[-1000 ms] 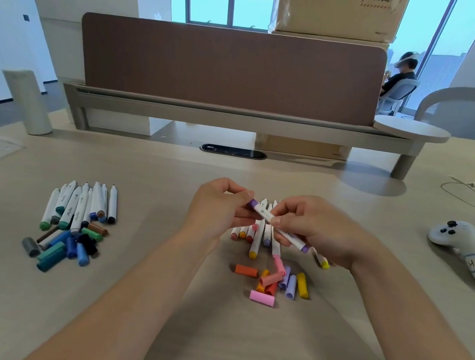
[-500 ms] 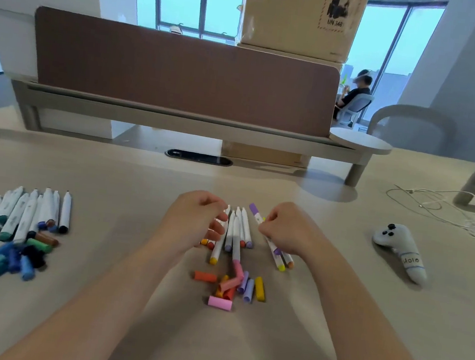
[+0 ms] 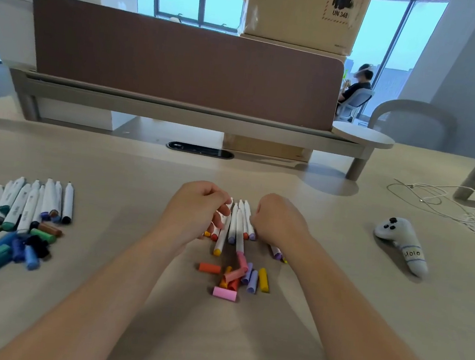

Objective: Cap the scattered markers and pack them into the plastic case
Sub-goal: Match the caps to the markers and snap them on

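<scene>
Head view: I see both hands resting knuckles-up on the pale wooden desk (image 3: 337, 280), flanking a row of white-barrelled warm-coloured markers (image 3: 238, 224). My left hand (image 3: 194, 213) is curled, fingers touching the row's left side; I can't tell if it grips one. My right hand (image 3: 277, 221) is fisted over markers at the row's right edge; grip unclear. Loose pink, orange, purple and yellow caps (image 3: 237, 277) lie just nearer me. White markers with blue-green tips (image 3: 28, 203) lie far left.

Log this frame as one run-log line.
stage: sorting warm markers | left hand: on markers | right hand: on markers | loose caps: off | case: not visible
</scene>
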{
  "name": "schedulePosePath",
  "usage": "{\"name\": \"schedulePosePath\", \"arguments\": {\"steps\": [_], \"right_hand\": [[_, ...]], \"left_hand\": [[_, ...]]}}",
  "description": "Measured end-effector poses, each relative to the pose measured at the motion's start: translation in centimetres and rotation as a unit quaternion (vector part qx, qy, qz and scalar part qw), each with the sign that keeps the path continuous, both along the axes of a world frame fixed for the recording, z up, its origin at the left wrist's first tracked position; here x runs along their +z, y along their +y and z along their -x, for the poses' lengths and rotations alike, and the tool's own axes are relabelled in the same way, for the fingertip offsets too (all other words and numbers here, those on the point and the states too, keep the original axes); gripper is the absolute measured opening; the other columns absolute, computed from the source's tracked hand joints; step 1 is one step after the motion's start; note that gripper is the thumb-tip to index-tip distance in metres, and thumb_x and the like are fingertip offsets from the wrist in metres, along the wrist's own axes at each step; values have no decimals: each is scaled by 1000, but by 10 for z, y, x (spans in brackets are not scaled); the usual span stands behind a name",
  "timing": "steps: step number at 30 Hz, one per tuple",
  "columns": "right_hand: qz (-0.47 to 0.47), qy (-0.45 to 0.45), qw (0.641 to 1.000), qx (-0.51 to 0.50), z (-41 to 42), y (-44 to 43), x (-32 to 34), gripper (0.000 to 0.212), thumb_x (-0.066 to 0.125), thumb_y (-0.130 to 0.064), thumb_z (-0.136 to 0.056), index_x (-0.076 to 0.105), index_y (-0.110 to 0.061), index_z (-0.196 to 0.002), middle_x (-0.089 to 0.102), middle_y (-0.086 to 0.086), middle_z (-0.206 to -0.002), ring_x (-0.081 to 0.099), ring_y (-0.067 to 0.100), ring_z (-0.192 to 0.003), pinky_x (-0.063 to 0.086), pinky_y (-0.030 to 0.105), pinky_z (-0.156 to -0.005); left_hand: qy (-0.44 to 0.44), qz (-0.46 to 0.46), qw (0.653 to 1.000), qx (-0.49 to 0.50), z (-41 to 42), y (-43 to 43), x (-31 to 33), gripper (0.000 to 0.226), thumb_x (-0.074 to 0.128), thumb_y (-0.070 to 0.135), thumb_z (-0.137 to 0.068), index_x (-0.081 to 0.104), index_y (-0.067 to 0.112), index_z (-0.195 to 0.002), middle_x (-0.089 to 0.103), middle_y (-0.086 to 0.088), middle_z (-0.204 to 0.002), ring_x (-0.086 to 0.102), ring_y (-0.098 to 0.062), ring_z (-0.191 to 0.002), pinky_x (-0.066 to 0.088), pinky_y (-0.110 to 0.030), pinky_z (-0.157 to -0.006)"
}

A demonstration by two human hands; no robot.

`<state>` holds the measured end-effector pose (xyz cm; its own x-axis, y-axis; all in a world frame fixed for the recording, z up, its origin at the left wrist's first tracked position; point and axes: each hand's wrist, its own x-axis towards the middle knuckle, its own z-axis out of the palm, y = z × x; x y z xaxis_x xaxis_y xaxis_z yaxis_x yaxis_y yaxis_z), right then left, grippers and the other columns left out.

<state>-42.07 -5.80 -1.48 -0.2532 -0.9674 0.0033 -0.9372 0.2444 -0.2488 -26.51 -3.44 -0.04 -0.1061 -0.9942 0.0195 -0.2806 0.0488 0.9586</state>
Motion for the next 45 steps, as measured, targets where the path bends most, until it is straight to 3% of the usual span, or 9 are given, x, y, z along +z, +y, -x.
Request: {"name": "schedulePosePath", "arguments": {"steps": [6,11,14,17,23,29,33,39,45], "right_hand": [[-75,34,997,3,-13,-7,12,19,74,-13,-80,55,-15,-77,56,3,-78,61,21,-84,54,35,-82],[-93,29,995,-4,-19,-8,15,16,68,-11,-84,57,-12,-72,57,3,-72,52,16,-61,42,28,-56],[-83,2,997,-4,-12,-4,18,16,66,-16,-85,58,-12,-73,60,4,-76,55,16,-64,43,28,-57],[-72,-65,995,-4,1,4,24,18,66,-21,-84,62,-10,-71,62,5,-75,57,19,-66,48,32,-65],[-51,-247,968,-15,25,27,34,24,60,-15,-84,57,-6,-62,47,-2,-36,37,14,-46,30,21,-45],[-80,-290,954,9,26,30,22,25,57,-12,-78,59,-4,-55,49,5,-45,33,16,-44,25,20,-44],[-67,-317,946,25,26,29,20,23,56,-11,-80,55,-5,-58,49,2,-41,32,16,-42,23,22,-44],[-56,-339,939,25,30,28,15,26,58,-13,-79,54,-8,-54,49,12,-57,31,18,-47,22,26,-48],[-43,-366,929,23,34,28,14,21,59,-12,-82,54,-7,-62,50,4,-46,36,19,-48,25,25,-47]], "left_hand": [[-15,20,1000,3,-3,0,3,22,49,19,-98,69,14,-89,68,-3,-79,58,-16,-64,50,-32,-61],[-50,43,998,-5,-4,-2,1,22,53,21,-97,70,13,-85,64,-1,-72,52,-14,-61,46,-30,-58],[-122,76,988,-45,-3,-1,-1,21,56,19,-95,70,12,-81,62,0,-71,50,-12,-61,41,-27,-58],[-215,100,962,-133,1,6,-2,14,64,24,-91,73,16,-84,67,2,-81,58,-9,-71,43,-23,-61],[-358,128,887,-262,8,17,-5,24,71,44,-84,72,28,-101,59,14,-100,54,-5,-88,42,-19,-72],[-408,142,849,-303,10,19,-7,28,72,42,-83,73,26,-105,52,8,-105,52,-12,-99,47,-33,-87],[-445,156,828,-303,13,21,-10,25,68,38,-87,71,26,-109,51,4,-107,49,-12,-101,45,-28,-85],[-424,158,846,-281,15,16,-18,18,68,37,-87,70,28,-103,49,8,-100,50,-10,-94,41,-22,-74],[-309,127,917,-218,15,12,-14,8,68,30,-89,66,28,-97,58,18,-82,55,3,-68,37,-10,-54]]}}
